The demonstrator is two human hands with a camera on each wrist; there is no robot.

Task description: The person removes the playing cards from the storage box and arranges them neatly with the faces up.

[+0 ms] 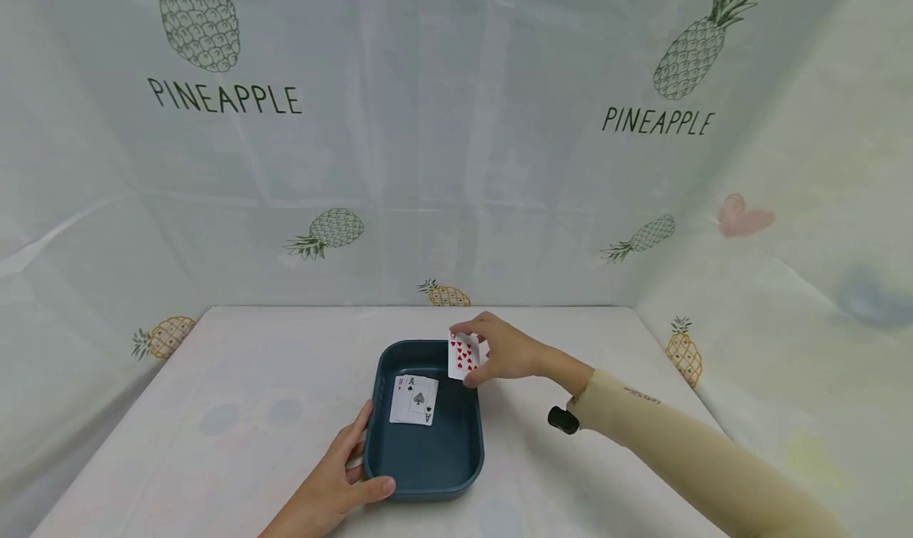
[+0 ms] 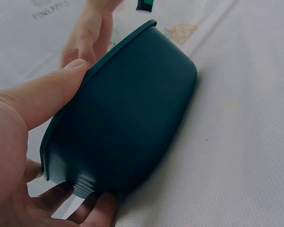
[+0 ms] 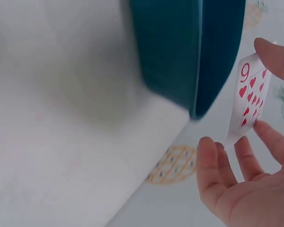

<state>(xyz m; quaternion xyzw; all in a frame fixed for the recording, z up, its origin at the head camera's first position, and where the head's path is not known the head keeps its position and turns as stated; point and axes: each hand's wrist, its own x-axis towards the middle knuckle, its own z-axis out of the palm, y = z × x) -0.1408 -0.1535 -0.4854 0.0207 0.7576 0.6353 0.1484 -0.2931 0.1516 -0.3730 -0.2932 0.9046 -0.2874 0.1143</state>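
Observation:
A dark blue rectangular tray [image 1: 431,463] stands on the white-covered table. My left hand [image 1: 334,473] grips its near left corner, with the thumb on the near side and the fingers along the left wall; the left wrist view shows this grip against the tray's outer wall [image 2: 128,109]. Over the far right corner, my right hand [image 1: 509,351] pinches a nine of hearts playing card [image 3: 248,97] between thumb and fingers. The card is held upright, its face towards the head camera. Inside the tray lies a small pile of cards, an ace of spades [image 1: 419,400] on top.
White cloth with printed pineapples [image 1: 337,227] hangs behind the table [image 1: 285,356] and at both sides. A small black device [image 1: 563,420] sits at my right wrist, below the beige sleeve [image 1: 642,419].

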